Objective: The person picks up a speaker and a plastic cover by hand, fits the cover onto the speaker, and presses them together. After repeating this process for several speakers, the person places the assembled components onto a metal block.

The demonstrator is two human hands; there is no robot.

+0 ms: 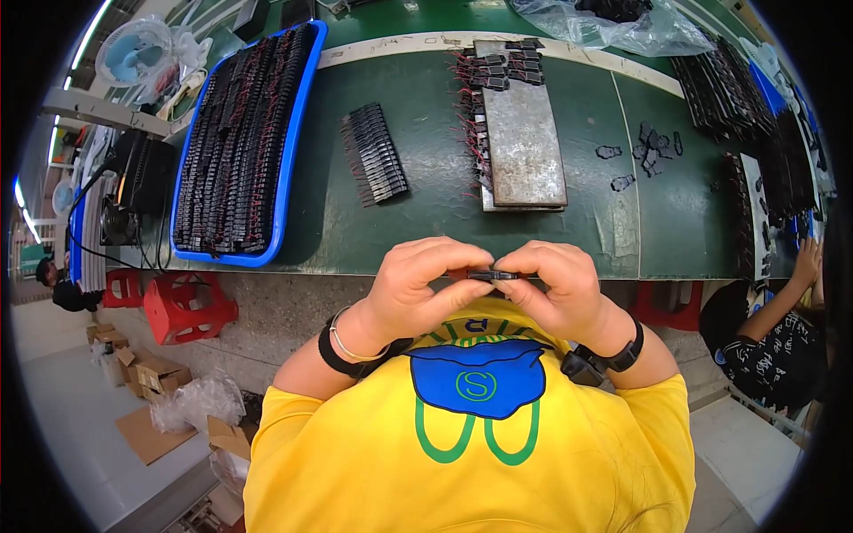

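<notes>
Just off the near edge of the green workbench (426,226), I hold a small flat black plastic part (493,275) between both hands. My left hand (425,289) pinches one end with thumb and forefinger. The other end sits in a like pinch of my right hand (562,291). Beyond my left hand lies a slanted row of small black parts (375,153) with thin red wires. Past my right hand, a worn metal plate (527,147) carries more wired black parts (511,64) at its far end and along its left side.
A blue tray (283,191) packed with rows of wired black parts stands at left, near a fan (136,51). Several loose black pieces (656,147) lie to the right. A co-worker (766,342) sits at far right. Red stools (189,306) stand under the bench edge.
</notes>
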